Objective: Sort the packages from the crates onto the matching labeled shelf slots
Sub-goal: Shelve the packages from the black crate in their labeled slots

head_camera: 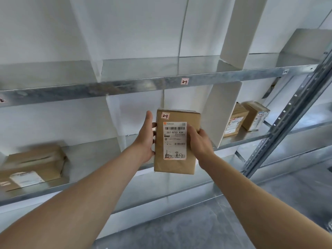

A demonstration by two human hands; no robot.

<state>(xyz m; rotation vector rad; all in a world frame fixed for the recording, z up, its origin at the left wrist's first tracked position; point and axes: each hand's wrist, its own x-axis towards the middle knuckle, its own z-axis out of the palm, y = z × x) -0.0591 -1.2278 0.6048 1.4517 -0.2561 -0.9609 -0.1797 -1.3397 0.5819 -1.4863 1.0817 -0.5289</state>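
A brown cardboard package is held upright in front of the metal shelving, between both hands. It carries a white shipping label and a small sticker reading 2-3 at its top left corner. My left hand grips its left edge with the thumb raised. My right hand clasps its right edge, fingers over the label's side. Above the package, a small 2-3 slot label is stuck on the front rail of the upper shelf. The package sits level with the middle shelf.
White dividers split the shelves into slots. A brown box lies in the left slot of the middle shelf. Two smaller boxes stand in the right slot. A perforated metal upright bounds the rack on the right.
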